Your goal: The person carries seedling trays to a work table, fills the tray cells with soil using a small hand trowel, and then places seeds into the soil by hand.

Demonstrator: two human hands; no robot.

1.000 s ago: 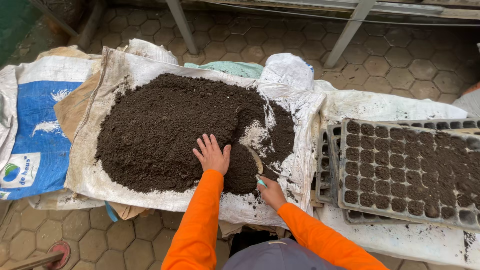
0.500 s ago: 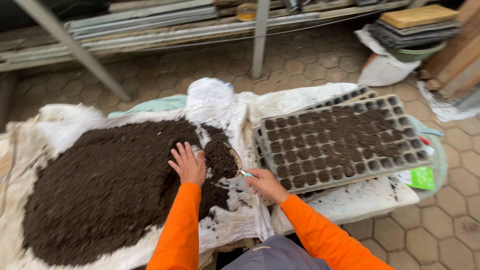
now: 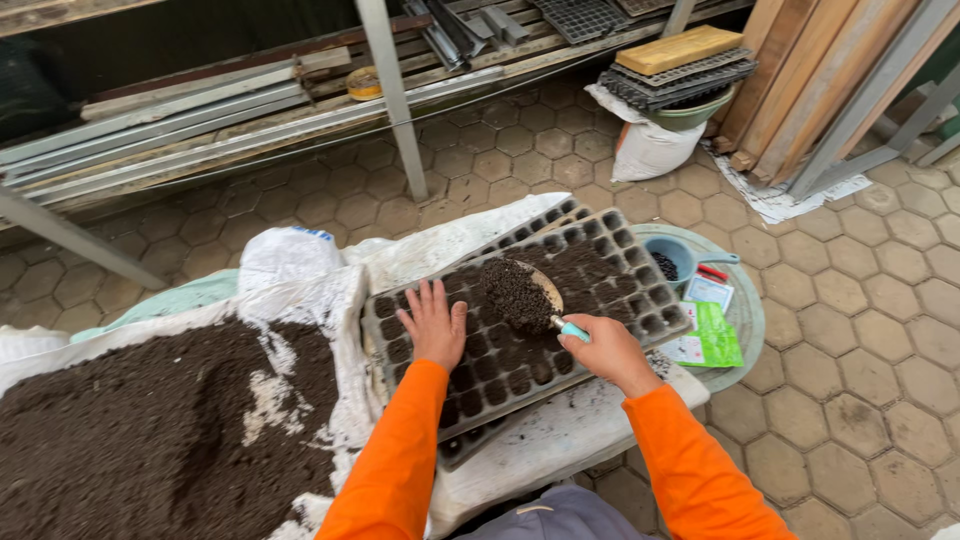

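Seen from the head camera, the right hand (image 3: 610, 350) is closed around the pale blue handle of a small trowel (image 3: 535, 300), whose blade is heaped with dark soil and held just above the middle of a black seedling tray (image 3: 640, 270). The left hand (image 3: 435, 325) lies open and flat, fingers spread, pressing on the left part of the same tray. Both arms wear bright orange sleeves.

The tray sits on white sacking (image 3: 560, 440) spread over a low support, and a second tray peeks out beneath it at the near edge. Most of its cells hold soil; those along the far and right edges look emptier. To the left, on the same sacking, lies a broad heap of dark soil (image 3: 150, 430).

Just right of the tray is a round green basin (image 3: 745, 320) holding a blue cup (image 3: 675, 258), a red item and green and white seed packets (image 3: 715, 340).

The floor (image 3: 860, 330) is hexagonal paving. Farther off stand metal posts, long metal rails, a white sack (image 3: 645, 150) and a stack of black trays topped by a yellow block (image 3: 680, 50).
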